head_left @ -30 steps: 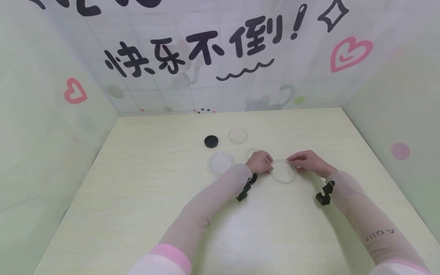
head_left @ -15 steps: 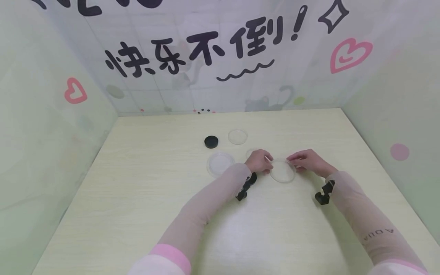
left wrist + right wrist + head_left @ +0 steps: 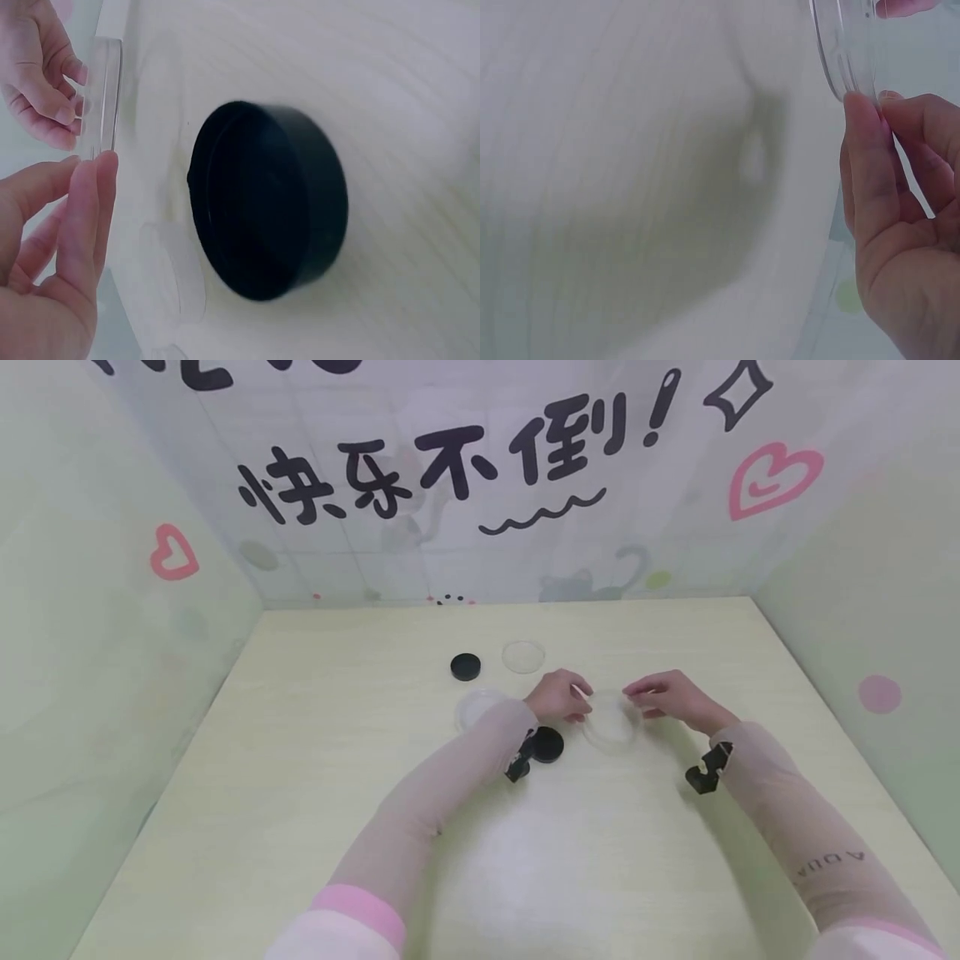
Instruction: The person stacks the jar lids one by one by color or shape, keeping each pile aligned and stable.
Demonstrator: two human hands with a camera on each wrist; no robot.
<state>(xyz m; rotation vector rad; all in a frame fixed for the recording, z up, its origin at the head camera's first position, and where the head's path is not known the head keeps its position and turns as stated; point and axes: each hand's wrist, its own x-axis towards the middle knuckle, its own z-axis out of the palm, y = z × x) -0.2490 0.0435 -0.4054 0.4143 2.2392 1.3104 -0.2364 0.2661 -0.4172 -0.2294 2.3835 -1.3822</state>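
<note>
Left wrist view: my left hand (image 3: 56, 251) and right hand (image 3: 36, 82) pinch the clear petri dish (image 3: 109, 86) from either side, above the table (image 3: 397, 67); light, even squeeze should keep it level.

The surface (image 3: 300, 760) is viewed forward and down from head height; the dish (image 3: 105, 94) is shared, close up, by both wrist views.

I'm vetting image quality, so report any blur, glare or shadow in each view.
Head: the clear petri dish between left hand and right hand looks blurred, and pale sheen marks the tabletop. Left wrist: the black lid looks very dark inside. Right wrist: a broad, soft-edged shadow spreads over the tabletop.
</note>
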